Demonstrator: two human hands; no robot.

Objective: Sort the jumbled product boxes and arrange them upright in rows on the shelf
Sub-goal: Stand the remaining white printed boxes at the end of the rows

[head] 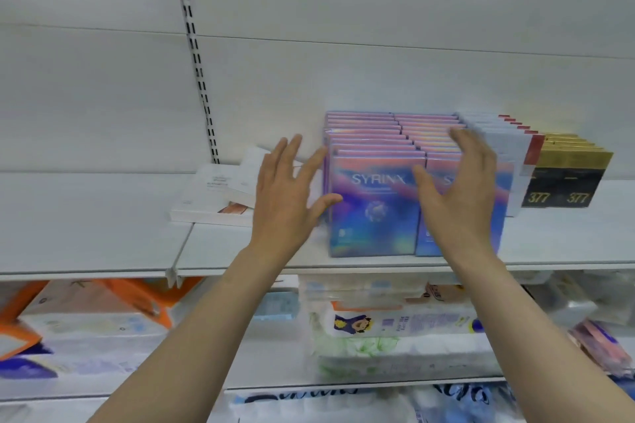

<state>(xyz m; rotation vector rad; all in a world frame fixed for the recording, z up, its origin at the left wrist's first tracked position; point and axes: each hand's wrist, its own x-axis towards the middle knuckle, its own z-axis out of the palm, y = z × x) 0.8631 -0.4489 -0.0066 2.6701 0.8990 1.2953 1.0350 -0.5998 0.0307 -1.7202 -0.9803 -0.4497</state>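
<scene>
Two rows of iridescent blue-pink "SYRINX" boxes (pixel 374 203) stand upright on the white shelf (pixel 103 237). To their right stand a row of white boxes with red edges (pixel 505 141) and two rows of black-and-gold "377" boxes (pixel 570 182). A few white boxes (pixel 213 196) lie flat and jumbled left of the SYRINX rows. My left hand (pixel 288 196) is spread just left of the front SYRINX box, holding nothing. My right hand (pixel 464 189) hovers open in front of the right SYRINX row, hiding part of it.
A slotted upright (pixel 196 55) runs up the white back panel. The shelf below holds wrapped tissue packs (pixel 395 323) and orange-white packages (pixel 96 312). More bags (pixel 378 402) lie lower down.
</scene>
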